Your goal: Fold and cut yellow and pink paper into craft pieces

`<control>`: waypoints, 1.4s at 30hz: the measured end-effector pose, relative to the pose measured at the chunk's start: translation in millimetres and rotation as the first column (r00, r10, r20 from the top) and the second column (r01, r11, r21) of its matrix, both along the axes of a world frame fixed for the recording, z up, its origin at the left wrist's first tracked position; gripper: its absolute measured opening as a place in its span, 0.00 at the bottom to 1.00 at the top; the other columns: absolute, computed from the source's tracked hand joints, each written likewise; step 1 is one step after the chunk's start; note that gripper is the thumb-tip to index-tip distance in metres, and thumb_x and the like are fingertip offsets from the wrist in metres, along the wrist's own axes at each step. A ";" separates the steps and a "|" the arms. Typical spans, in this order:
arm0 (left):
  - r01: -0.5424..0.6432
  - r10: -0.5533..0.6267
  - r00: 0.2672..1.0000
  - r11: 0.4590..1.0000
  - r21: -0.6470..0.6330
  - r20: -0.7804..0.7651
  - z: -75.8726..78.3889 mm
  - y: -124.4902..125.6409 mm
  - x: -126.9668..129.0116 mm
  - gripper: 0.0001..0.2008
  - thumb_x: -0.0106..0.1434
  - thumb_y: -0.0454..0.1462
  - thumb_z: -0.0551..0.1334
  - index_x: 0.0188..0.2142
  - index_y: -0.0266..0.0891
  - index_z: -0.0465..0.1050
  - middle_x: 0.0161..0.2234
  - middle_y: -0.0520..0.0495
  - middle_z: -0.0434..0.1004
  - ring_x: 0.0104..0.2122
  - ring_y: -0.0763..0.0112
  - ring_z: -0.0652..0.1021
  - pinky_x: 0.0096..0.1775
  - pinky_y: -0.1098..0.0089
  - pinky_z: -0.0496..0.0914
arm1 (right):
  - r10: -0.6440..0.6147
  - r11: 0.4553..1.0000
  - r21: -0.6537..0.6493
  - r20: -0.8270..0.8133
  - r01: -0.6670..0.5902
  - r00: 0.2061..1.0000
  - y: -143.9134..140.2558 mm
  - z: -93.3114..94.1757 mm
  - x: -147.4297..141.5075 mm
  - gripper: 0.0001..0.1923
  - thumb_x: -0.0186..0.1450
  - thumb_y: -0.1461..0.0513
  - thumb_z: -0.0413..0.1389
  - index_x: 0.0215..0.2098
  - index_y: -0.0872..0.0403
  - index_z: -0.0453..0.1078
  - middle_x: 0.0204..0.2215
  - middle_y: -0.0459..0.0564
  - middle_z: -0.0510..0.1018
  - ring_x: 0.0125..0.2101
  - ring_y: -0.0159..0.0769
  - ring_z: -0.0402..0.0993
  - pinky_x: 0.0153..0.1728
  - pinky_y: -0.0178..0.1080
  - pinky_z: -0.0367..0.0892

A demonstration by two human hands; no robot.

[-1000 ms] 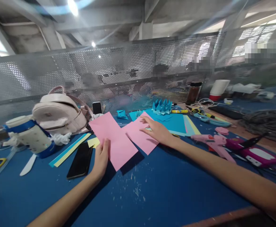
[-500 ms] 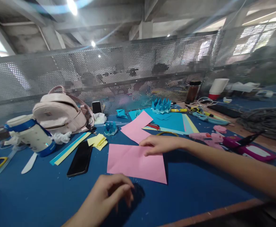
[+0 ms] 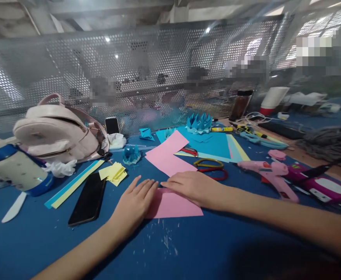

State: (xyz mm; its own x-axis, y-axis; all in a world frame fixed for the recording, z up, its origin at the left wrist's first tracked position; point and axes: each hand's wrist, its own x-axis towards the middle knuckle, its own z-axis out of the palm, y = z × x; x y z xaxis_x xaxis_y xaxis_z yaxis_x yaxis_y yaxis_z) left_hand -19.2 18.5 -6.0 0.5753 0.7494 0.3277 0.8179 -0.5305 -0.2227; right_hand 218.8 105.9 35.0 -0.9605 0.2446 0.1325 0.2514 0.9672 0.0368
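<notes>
A pink sheet of paper [image 3: 174, 206] lies on the blue table in front of me, its far edge and left part covered by my hands. My left hand [image 3: 135, 204] rests on the left side of it, fingers stretched forward and lying flat. From the right, my right hand [image 3: 198, 189] presses flat along the far edge, its fingertips almost meeting those of the left. Both hands are open. Just beyond are more pink paper pieces [image 3: 168, 153], overlapping one another. Scissors [image 3: 209, 163] with a yellow and a red handle loop lie behind my right hand.
Left: a black phone [image 3: 88, 200], yellow paper slips [image 3: 114, 173], paper strips [image 3: 74, 184], a tumbler [image 3: 15, 169] and a backpack [image 3: 55, 130]. Back: a folded blue paper crown shape [image 3: 199, 122] on blue sheets [image 3: 217, 146]. Right: a pink glue gun [image 3: 271, 173] and a purple packet [image 3: 319, 182].
My left hand has moved up from the bare table onto the pink sheet. My right hand has flattened along its far edge. Less of the sheet shows, and the view has shifted.
</notes>
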 end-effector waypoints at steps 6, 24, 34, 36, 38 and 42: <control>0.036 -0.036 0.999 0.993 -0.109 0.004 -6.4 -17.9 -7.4 0.26 0.68 0.27 0.46 0.65 0.35 0.55 0.65 0.39 0.59 0.62 0.60 0.65 0.59 0.54 0.65 | 0.102 0.991 -0.070 -0.133 -0.112 0.986 -3.4 -24.3 15.7 0.20 0.71 0.64 0.45 0.59 0.58 0.65 0.58 0.58 0.70 0.59 0.43 0.65 0.57 0.46 0.65; 0.230 -0.221 0.971 0.966 -0.116 0.086 -26.6 6.6 -32.5 0.25 0.68 0.26 0.45 0.62 0.32 0.63 0.63 0.43 0.63 0.63 0.65 0.62 0.64 0.62 0.50 | 0.154 0.953 -0.228 -0.193 -0.197 0.969 22.9 -43.3 15.5 0.17 0.69 0.65 0.49 0.55 0.53 0.70 0.54 0.48 0.74 0.55 0.32 0.70 0.59 0.36 0.64; 0.249 -0.238 0.964 0.964 -0.088 0.116 -25.4 9.7 -34.8 0.24 0.69 0.26 0.43 0.60 0.33 0.66 0.62 0.46 0.66 0.63 0.68 0.63 0.63 0.66 0.54 | 0.120 0.941 -0.281 -0.247 -0.190 0.962 22.9 -47.6 13.6 0.20 0.70 0.66 0.47 0.59 0.50 0.65 0.54 0.47 0.75 0.55 0.31 0.70 0.58 0.38 0.67; 0.253 -0.242 0.963 0.963 -0.095 0.116 -26.2 8.3 -35.0 0.24 0.69 0.26 0.43 0.61 0.33 0.65 0.62 0.45 0.65 0.63 0.67 0.63 0.63 0.66 0.53 | 0.131 0.941 -0.274 -0.241 -0.197 0.962 24.0 -44.5 13.2 0.20 0.70 0.66 0.47 0.59 0.50 0.66 0.54 0.47 0.75 0.55 0.31 0.71 0.58 0.37 0.67; 0.248 -0.235 0.965 0.963 -0.107 0.119 -27.4 6.5 -35.3 0.24 0.69 0.27 0.43 0.61 0.33 0.65 0.62 0.44 0.65 0.63 0.66 0.64 0.63 0.66 0.54 | 0.132 0.938 -0.283 -0.243 -0.200 0.961 25.0 -41.5 12.7 0.21 0.70 0.66 0.48 0.60 0.50 0.65 0.54 0.47 0.75 0.54 0.31 0.71 0.58 0.37 0.67; 0.242 -0.226 0.966 0.960 -0.139 0.122 -29.3 4.5 -36.6 0.24 0.70 0.26 0.43 0.62 0.32 0.63 0.63 0.43 0.63 0.63 0.65 0.63 0.62 0.66 0.56 | 0.116 0.921 -0.334 -0.255 -0.201 0.960 25.9 -38.0 11.6 0.25 0.69 0.67 0.49 0.63 0.46 0.60 0.54 0.46 0.75 0.54 0.31 0.71 0.58 0.37 0.66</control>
